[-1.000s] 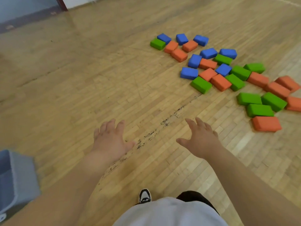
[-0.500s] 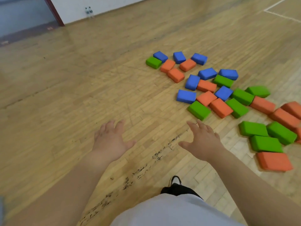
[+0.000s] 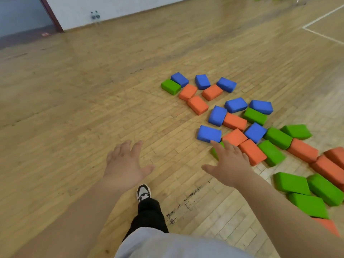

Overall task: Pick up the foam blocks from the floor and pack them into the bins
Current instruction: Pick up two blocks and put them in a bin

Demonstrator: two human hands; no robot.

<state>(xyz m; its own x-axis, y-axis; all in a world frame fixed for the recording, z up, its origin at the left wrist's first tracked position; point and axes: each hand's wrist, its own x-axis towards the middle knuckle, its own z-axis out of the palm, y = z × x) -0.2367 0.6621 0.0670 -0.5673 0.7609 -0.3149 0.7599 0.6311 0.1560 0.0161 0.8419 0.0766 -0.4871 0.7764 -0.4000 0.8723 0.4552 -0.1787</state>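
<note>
Both hands are empty, fingers spread, palms down, held apart above the wooden floor [image 3: 83, 112]. My left hand [image 3: 124, 164] is at lower centre. My right hand [image 3: 230, 164] is right of it and covers part of a green block [image 3: 215, 152]; whether they touch I cannot tell. The foam blocks [image 3: 209, 134], blue, orange and green, lie scattered on the floor from centre to right edge. My shoe [image 3: 143, 192] shows between my forearms.

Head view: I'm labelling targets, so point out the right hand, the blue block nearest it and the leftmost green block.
right hand [image 3: 230, 168], head view, back of hand.
blue block [image 3: 208, 134], head view, top face.
green block [image 3: 170, 86], head view, top face.
</note>
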